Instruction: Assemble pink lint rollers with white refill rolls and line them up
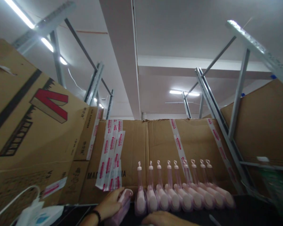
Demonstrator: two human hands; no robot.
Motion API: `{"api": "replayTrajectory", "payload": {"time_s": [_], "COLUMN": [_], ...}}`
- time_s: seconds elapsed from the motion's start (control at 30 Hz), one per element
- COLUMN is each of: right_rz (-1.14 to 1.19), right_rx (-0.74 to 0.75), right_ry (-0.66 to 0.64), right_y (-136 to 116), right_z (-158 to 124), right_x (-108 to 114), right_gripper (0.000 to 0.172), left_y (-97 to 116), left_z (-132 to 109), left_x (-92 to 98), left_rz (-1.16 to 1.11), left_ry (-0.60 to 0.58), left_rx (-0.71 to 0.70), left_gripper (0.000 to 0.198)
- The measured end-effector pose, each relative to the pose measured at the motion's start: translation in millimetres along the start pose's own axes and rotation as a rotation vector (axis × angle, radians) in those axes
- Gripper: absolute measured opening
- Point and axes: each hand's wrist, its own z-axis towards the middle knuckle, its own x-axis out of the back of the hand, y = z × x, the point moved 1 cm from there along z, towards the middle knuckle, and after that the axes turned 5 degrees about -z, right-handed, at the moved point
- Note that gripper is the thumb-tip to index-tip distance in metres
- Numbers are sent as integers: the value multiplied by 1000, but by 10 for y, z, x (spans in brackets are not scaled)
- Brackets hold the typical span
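Observation:
My left hand (110, 205) is closed around a pale pink, rounded piece (124, 201), just left of a row of similar pink things. Its lower part is cut off by the frame's bottom edge. My right hand (166, 218) shows only its back, low in front of the row; its fingers are hidden. The row holds several pink long-necked items (163, 201), each with a wide rounded base and a slim upright stem topped by a small loop. They stand side by side on a dark surface, against cardboard. Their exact kind is unclear.
Behind the row rises a cardboard wall (136, 147) with strips of printed tape. A large carton (19, 131) leans at left. White plugs with a cable (33, 207) lie at lower left. Metal rack posts (217, 116) and a blurred green bottle (273, 185) stand at right.

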Motion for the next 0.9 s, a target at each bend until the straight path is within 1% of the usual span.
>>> {"api": "replayTrajectory", "payload": {"time_s": [0.13, 0.27, 0.37, 0.43, 0.53, 0.67, 0.77, 0.9], "right_rz": [9, 48, 44, 24, -9, -70, -87, -91], "right_rx": [-78, -79, -91, -121, -155, -209, -238, -218], "right_ry": [23, 69, 24, 7, 64, 118, 123, 130], "right_y": [29, -49, -61, -23, 88, 251, 328, 368], "right_z": [-151, -315, -392, -418, -436, -449, -458, -451], "right_x": [50, 164, 221, 226, 198, 165, 163, 149], "right_gripper": [46, 50, 57, 59, 53, 47, 47, 44], "left_y": [76, 82, 33, -19, -92, -118, -102, -78], "left_z": [-26, -34, -16, 5, 38, 62, 67, 70], "left_x": [2, 16, 16, 10, -5, -31, -44, -37], "left_rz": [2, 93, 165, 207, 253, 285, 300, 290], "left_ry": [-31, 11, 37, 56, 83, 97, 100, 94], "left_rx": [13, 33, 53, 83, 126, 124, 113, 127], "left_gripper": [35, 38, 44, 46, 47, 51, 46, 37]}}
